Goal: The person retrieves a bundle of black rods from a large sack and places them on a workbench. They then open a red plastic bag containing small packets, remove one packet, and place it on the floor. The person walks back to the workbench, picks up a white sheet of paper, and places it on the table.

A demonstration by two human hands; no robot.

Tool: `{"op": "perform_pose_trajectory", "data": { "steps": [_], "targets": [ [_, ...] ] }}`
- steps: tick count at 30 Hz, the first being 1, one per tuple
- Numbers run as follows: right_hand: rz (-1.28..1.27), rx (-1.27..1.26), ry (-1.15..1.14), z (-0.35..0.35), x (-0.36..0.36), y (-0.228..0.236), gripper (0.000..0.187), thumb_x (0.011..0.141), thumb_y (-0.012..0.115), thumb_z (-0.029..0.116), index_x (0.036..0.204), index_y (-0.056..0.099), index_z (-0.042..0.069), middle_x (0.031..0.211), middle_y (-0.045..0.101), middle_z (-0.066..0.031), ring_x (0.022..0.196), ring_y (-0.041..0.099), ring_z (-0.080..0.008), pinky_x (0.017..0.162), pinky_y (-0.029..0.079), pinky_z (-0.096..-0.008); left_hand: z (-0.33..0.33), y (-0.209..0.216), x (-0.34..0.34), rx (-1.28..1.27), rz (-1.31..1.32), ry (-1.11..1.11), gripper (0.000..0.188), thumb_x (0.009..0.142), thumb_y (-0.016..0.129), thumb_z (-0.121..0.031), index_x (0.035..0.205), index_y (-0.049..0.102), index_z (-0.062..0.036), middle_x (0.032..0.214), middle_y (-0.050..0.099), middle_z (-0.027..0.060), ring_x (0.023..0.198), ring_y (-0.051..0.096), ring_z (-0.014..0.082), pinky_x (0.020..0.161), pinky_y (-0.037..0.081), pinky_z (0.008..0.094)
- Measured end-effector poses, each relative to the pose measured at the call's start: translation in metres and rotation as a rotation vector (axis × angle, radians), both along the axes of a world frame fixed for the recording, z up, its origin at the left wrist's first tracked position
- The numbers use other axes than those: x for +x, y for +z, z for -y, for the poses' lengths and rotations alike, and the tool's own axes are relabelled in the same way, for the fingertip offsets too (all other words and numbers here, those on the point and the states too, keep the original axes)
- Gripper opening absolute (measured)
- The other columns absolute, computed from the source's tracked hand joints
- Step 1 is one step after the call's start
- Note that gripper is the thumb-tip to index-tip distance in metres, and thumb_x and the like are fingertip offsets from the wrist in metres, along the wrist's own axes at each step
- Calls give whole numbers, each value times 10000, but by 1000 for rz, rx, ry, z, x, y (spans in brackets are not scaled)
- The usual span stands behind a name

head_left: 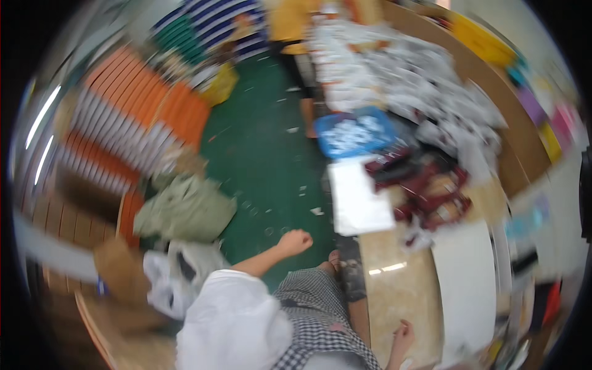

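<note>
My left hand [295, 243] hangs over the green floor, its fingers curled into a loose fist, and I see nothing in it. Low on the right, my right hand [404, 336] is beside the tan, glossy tabletop [394, 277]. Its fingers look curled in and seem to hold nothing, though blur softens them. On the table ahead lie a white sheet [361, 200], dark red shoes [435, 197] in a heap, and a blue basket [356, 132] with small white pieces in it. Neither hand touches these.
Stacks of orange and white boxes [135, 92] line the left side. A pale green sack [188, 209] and white plastic bags [169, 277] sit in front of them. Many white-wrapped items [401, 61] cover the far table. A person in a yellow top [288, 21] stands at its far end.
</note>
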State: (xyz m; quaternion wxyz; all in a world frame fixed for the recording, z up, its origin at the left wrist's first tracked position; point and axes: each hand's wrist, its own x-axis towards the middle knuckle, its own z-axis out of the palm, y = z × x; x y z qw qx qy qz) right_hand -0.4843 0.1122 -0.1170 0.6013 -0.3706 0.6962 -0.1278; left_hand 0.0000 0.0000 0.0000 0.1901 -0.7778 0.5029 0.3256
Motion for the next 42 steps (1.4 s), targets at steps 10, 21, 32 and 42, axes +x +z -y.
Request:
{"op": "perform_pose_trajectory", "data": {
  "steps": [10, 21, 32, 42],
  "targets": [
    [10, -454, 785, 311, 190, -38, 205, 874, 554, 126, 1043, 638, 47, 699, 629, -89, 641, 616, -154, 591, 477, -288, -235, -243, 64, 92, -55, 1052, 280, 667, 689, -287, 866, 733, -96, 911, 697, 142, 859, 671, 314, 733, 533, 411],
    [169, -632, 2023, 309, 612, -26, 257, 842, 587, 113, 1081, 642, 39, 748, 690, -97, 679, 660, -146, 625, 517, -288, -299, -225, 41, -637, -208, 2224, 291, 789, 597, -373, 815, 746, -123, 678, 645, 95, 610, 608, 236, 619, 497, 354],
    [-470, 0, 2028, 285, 808, -127, 227, 860, 574, 170, 1028, 652, 39, 740, 674, -80, 516, 587, -121, 446, 473, -274, -423, -130, 154, -838, 126, 2409, 300, 849, 576, -348, 875, 732, -93, 590, 588, 57, 541, 537, 152, 549, 438, 309],
    [97, -234, 2273, 22, 1050, -164, 213, 891, 552, 198, 944, 648, 16, 646, 614, -38, 498, 550, -113, 457, 444, -273, -560, -69, 275, -728, 320, 2305, 273, 842, 599, -299, 902, 708, -56, 573, 571, 106, 498, 511, 188, 514, 414, 328]
  ]
}}
